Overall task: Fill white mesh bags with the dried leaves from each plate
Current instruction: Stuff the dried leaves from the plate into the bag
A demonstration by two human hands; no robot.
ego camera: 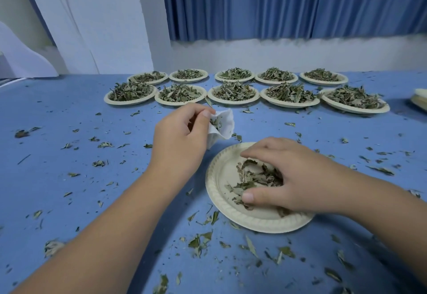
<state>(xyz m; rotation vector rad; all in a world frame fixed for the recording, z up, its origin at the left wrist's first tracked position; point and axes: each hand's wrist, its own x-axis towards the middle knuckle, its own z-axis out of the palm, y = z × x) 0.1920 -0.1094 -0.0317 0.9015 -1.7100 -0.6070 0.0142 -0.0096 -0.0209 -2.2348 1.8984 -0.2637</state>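
Ten round ribbed paper plates heaped with crisp leaves, two rows of five. Nearer, an eleventh plate, nearly bare. Left hand pinching one crumpled white bag just beyond it; right hand clawed round leaves there.

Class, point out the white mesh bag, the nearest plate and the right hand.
white mesh bag (pixel 227 122), head view, its open white fabric.
nearest plate (pixel 219 178), head view, bare left inner surface.
right hand (pixel 298 178), head view, back of the hand, gathering dried leaves (pixel 250 173).
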